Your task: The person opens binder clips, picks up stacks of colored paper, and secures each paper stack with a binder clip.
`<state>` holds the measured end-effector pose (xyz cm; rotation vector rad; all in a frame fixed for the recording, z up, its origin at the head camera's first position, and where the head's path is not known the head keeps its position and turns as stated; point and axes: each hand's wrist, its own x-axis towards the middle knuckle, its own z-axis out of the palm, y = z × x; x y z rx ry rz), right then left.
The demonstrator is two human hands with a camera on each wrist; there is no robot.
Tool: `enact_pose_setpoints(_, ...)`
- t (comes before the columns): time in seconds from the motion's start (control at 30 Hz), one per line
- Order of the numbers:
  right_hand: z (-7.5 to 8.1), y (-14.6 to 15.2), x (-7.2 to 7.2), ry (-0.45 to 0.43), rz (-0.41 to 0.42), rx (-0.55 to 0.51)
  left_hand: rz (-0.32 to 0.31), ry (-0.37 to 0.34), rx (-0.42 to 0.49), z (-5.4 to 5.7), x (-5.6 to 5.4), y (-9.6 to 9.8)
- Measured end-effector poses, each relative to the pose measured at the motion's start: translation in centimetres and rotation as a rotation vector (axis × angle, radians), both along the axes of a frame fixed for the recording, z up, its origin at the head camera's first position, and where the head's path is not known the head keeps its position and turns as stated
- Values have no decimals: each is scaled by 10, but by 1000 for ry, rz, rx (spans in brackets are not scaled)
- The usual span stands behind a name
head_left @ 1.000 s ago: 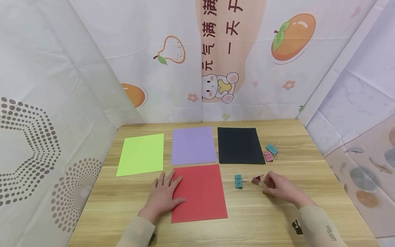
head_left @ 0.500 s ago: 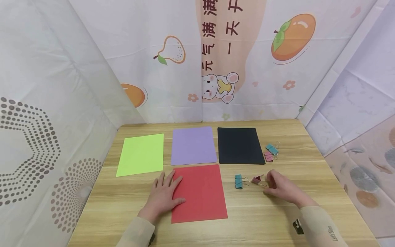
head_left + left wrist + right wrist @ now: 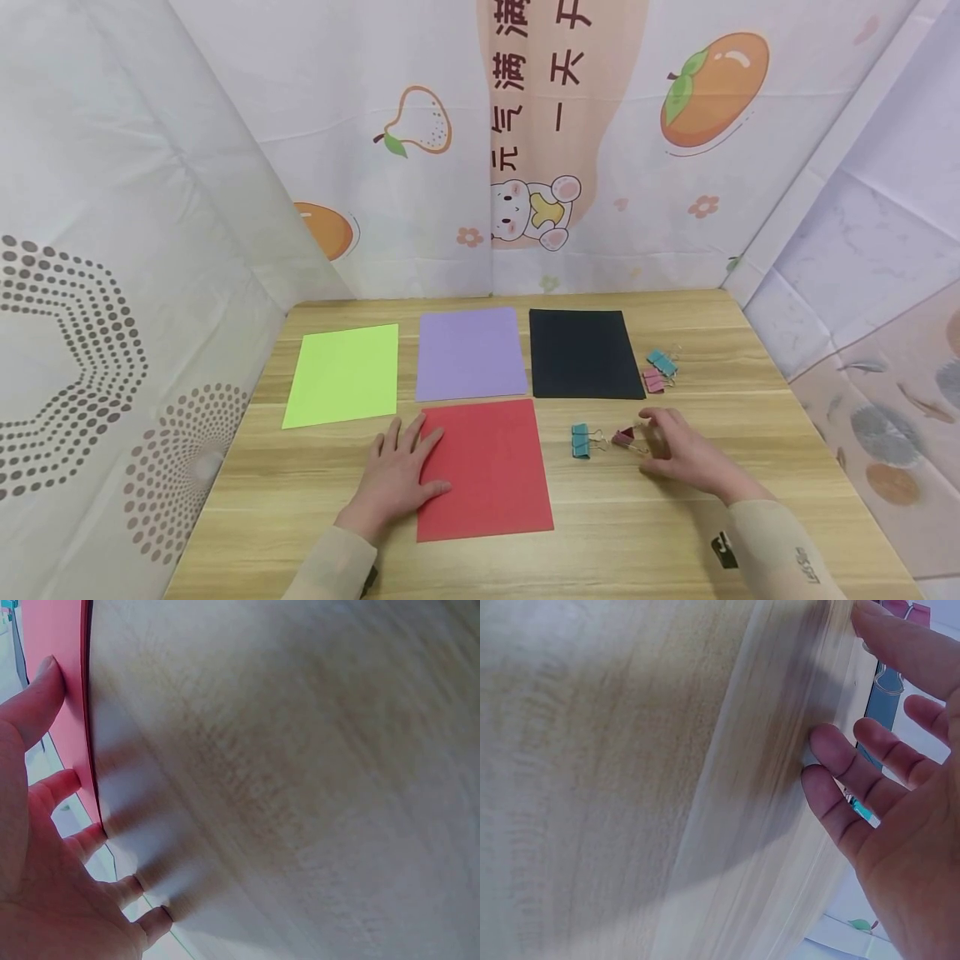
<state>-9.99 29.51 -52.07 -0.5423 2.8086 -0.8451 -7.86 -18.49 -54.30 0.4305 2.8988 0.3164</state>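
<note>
In the head view, my left hand [image 3: 396, 482] rests with spread fingers on the left edge of a square red sheet [image 3: 491, 475]. The left wrist view shows the thumb [image 3: 49, 686] lying on the red and the other fingertips along its edge and the table. My right hand [image 3: 690, 458] is on the table just right of a dark pink binder clip [image 3: 622, 437], which lies tipped with its wire handles toward the hand. Its thumb and index finger stand apart around the handle ends, other fingers loosely bent. A teal binder clip [image 3: 581, 442] lies left of the pink one.
Behind the red sheet lie a lime-green sheet [image 3: 343, 375], a purple sheet [image 3: 471, 354] and a black stack of sheets [image 3: 585, 354]. Beside the black stack are another teal clip [image 3: 662, 362] and a lighter pink clip [image 3: 654, 381]. Printed curtains [image 3: 420, 225] border the wooden table [image 3: 600, 533].
My right hand's index finger has lifted and spread away from the thumb. The pink clip stays in place, and my left hand has not moved.
</note>
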Motion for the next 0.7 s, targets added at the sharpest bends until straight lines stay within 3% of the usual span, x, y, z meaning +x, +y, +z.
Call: enact_pose_setpoints(0.7,-3,-5,-5,-3,46,54,1,14,16,-2,0,-1)
